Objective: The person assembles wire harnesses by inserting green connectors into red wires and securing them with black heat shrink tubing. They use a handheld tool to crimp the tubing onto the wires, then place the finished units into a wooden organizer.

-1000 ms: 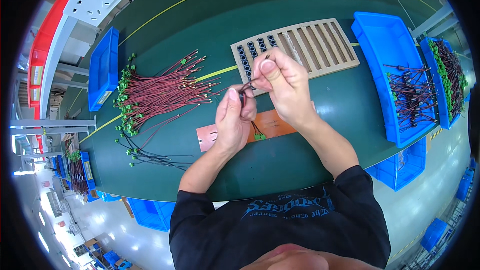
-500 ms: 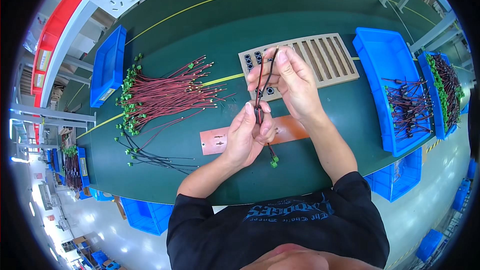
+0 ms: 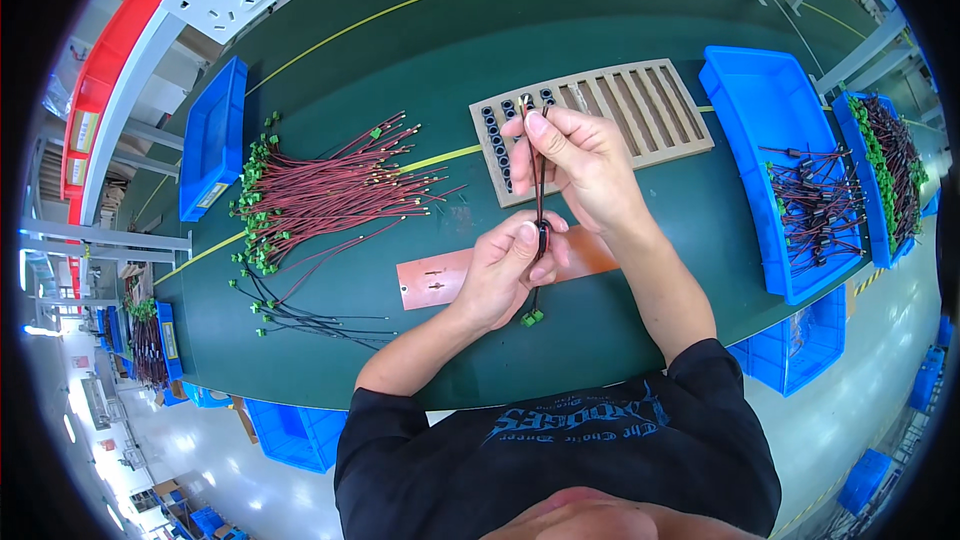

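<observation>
My left hand grips a small black core between thumb and fingers. A red and a black wire run through the core. Below the left hand dangle green connectors at the wires' lower end. Higher up, my right hand pinches the wires near their upper ends, with a bare tip showing above the fingers. Behind the right hand lies a grooved wooden tray, its left grooves holding several black ring-shaped cores. Beneath my hands rests a copper-coloured plate with small slots.
Left on the green table spreads a pile of red wires with green connectors, several black wires below it. An upright blue bin stands behind. At right, blue trays hold finished-looking wire bundles. Metal posts border the table.
My right hand has slid a little left and down, and the wires now stand straighter above the core. My left hand holds the core slightly further right. The green connectors have swung left.
</observation>
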The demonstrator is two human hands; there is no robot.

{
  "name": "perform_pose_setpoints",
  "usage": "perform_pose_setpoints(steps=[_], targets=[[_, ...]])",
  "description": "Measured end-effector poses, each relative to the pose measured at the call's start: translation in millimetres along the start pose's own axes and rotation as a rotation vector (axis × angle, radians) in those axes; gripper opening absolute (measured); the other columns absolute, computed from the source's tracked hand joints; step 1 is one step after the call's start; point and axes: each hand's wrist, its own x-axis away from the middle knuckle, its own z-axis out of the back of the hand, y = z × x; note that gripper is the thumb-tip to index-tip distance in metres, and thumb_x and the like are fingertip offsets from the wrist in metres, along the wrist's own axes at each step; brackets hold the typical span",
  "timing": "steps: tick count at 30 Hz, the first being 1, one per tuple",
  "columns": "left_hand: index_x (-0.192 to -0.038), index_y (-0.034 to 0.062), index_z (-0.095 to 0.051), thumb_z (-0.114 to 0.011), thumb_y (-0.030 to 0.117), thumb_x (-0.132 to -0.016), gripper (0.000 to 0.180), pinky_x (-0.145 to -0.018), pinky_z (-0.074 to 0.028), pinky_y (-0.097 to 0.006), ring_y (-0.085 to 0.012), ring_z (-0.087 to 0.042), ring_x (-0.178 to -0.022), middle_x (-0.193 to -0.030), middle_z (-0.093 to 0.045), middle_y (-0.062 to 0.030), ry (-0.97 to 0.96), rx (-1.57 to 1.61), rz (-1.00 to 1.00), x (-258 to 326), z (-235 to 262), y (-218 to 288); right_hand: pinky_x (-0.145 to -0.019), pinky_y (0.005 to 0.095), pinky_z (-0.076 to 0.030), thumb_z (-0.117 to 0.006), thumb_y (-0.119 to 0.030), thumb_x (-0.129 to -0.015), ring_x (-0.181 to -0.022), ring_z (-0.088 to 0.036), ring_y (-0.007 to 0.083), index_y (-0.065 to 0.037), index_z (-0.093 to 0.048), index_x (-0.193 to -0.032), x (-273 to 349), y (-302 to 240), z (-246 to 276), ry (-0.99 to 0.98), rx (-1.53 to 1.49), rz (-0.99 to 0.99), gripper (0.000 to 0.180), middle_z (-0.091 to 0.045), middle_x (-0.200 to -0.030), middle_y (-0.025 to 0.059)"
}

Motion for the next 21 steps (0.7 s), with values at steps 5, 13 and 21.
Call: perform_pose_setpoints(steps=[5, 13, 21], targets=[[-0.125, 0.0074, -0.053, -0.039, 0.045, -0.113, 0.042, -0.064, -0.034, -0.026, -0.0087, -0.038, -0.067, -0.090, -0.065, -0.0090, -0.015, 0.053, 0.041, 0.2, 0.8, -1.8, -0.058, 0.0243, -0.049, -0.054, -0.027, -0.110, -0.060, -0.047, 0.0080, 0.008, -0.065, -0.121, -1.8, -0.5, -0.2, -0.069, -0.260, -0.121, 0.038, -0.051, -0.071, -0.0016], [-0.126, 0.0060, -0.052, -0.038, 0.047, -0.112, 0.045, -0.063, -0.032, -0.025, -0.0086, -0.035, -0.066, -0.087, -0.064, -0.0098, -0.093, -0.025, -0.064, -0.2, 6.0, -5.6, -0.055, 0.0241, -0.047, -0.052, -0.027, -0.111, -0.059, -0.053, 0.0091, 0.005, -0.064, -0.110, -4.5, 1.3, 6.2, -0.077, -0.088, -0.069, 0.034, -0.056, -0.070, 0.0017], [-0.129, 0.0030, -0.051, -0.039, 0.048, -0.111, 0.050, -0.060, -0.030, -0.025, -0.0078, -0.033, -0.063, -0.087, -0.064, -0.0102, -0.040, -0.044, -0.018, -2.8, 7.1, -7.1, -0.048, 0.0224, -0.031, -0.052, -0.028, -0.111, -0.053, -0.034, 0.0046, -0.005, -0.059, -0.095, -7.1, 2.9, 8.6, -0.061, -0.357, -0.197, 0.030, -0.041, -0.064, -0.0045]])
